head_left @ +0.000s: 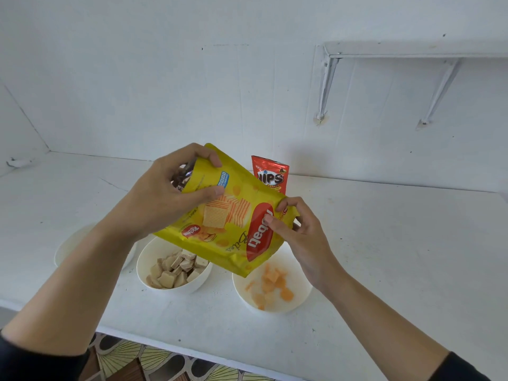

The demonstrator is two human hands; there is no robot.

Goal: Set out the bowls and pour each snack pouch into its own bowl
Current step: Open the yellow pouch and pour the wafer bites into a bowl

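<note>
White walls, white counter (384, 243), and the pour is on. Both hands have the yellow pouch (231, 215), tipped mouth-down over the right-hand bowl (302, 298) — the left hand (165, 199) pinches the upper end, fingers curled round the edge, while the right hand (299, 232) grips the lower side near the opening. Orange wafer bites (272, 284) lie in that bowl, a small scatter rather than a full load. Just beside it, the middle bowl (203, 276) holds a heap of brown wafer pieces (176, 268). A third bowl (66, 248) sits to the left, half hidden behind the forearm; its contents can't be made out. At the back stands a red pouch (270, 174), upright and not yet poured. By my read, the next move is a steeper tilt — or a shake — keeping the mouth over the rim so nothing spills onto the counter.
</note>
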